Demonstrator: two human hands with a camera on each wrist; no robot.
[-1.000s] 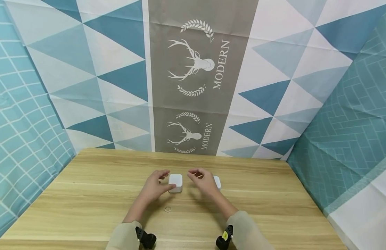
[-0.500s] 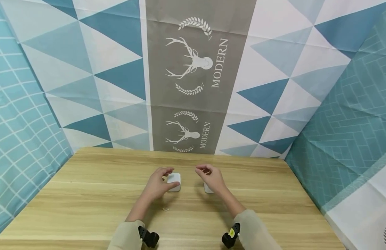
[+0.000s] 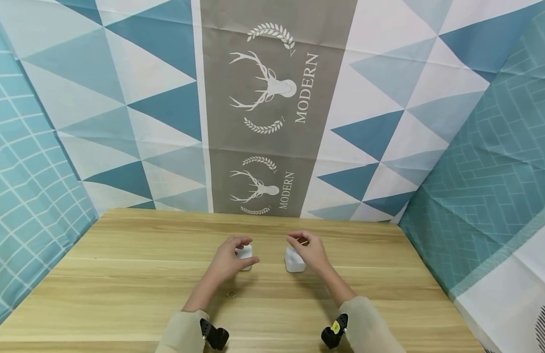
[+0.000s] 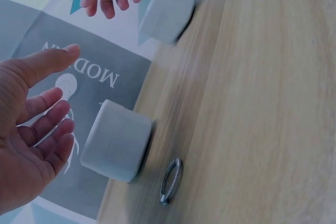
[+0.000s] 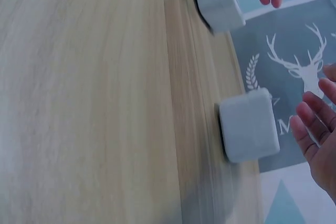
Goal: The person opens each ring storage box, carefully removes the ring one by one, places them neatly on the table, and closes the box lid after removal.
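Two small white rounded boxes stand apart on the wooden table. My left hand (image 3: 226, 259) hovers over the left box (image 3: 246, 253) with fingers loosely bent. In the left wrist view a gap shows between the left hand (image 4: 31, 124) and that box (image 4: 116, 141). Near the right box (image 3: 294, 261), my right hand (image 3: 311, 252) is raised, partly covering it in the head view. The right wrist view shows the right hand's relaxed fingers apart from this box (image 5: 249, 125). A small metal ring (image 3: 231, 294) lies nearer the front, also visible as a silvery ring (image 4: 171, 181) up close.
The wooden table (image 3: 135, 274) spreads around both hands. At its back edge hangs a patterned cloth (image 3: 272, 122) with deer heads and triangles. Blue tiled cloth (image 3: 29, 162) borders the left side, and teal cloth (image 3: 484, 171) the right.
My right hand has moved right, from left of the right box to above it, uncovering more of the box. My left hand has shifted slightly right over the left box. The head view has turned slightly.
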